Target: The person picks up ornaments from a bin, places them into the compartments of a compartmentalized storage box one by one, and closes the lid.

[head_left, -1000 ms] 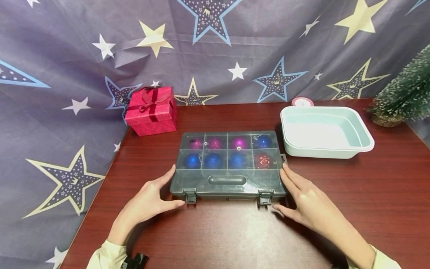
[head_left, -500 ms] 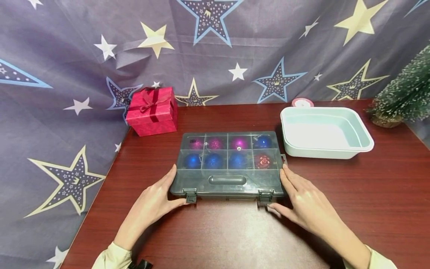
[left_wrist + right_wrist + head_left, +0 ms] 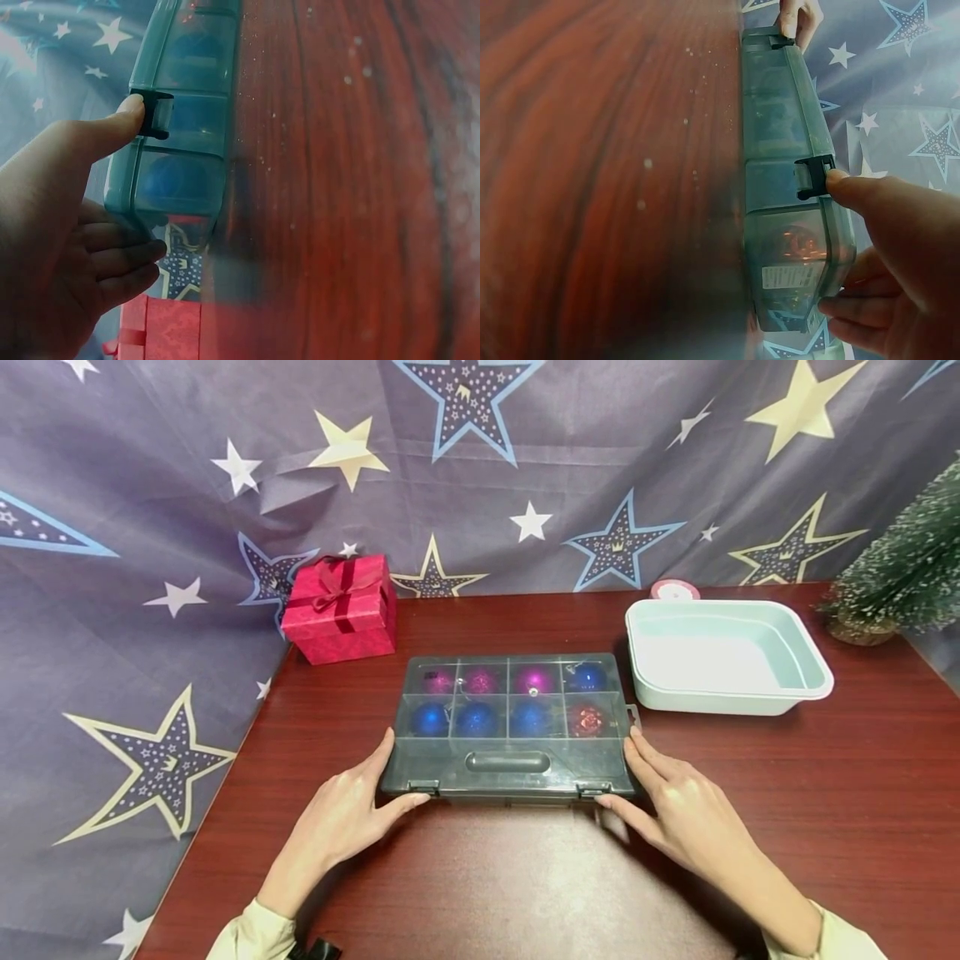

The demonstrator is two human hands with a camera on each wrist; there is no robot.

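A grey see-through compartment case [image 3: 510, 762] lies flat on the table, lid down. Through the lid show magenta baubles [image 3: 535, 677], blue baubles [image 3: 476, 718] and a red bauble [image 3: 589, 721], each in a compartment. My left hand [image 3: 341, 814] is at the near left corner, fingers along the side. Its thumb presses on the left latch [image 3: 157, 114], which lies against the front wall. At the near right corner, my right hand [image 3: 693, 810] has its fingers on the side and its thumb on the right latch [image 3: 814, 178].
Beyond the case to the left stands a pink gift box [image 3: 341, 610] with a bow. A pale blue tub [image 3: 720, 702] is at the back right, with a ribbon roll [image 3: 674, 590] behind it. A small frosted tree [image 3: 900, 560] stands far right. A starred cloth [image 3: 480, 485] hangs behind the table.
Both latches, sticking out from the front earlier, have swung up against the case. Both thumbs have moved in and up onto them. The case has stayed in place.
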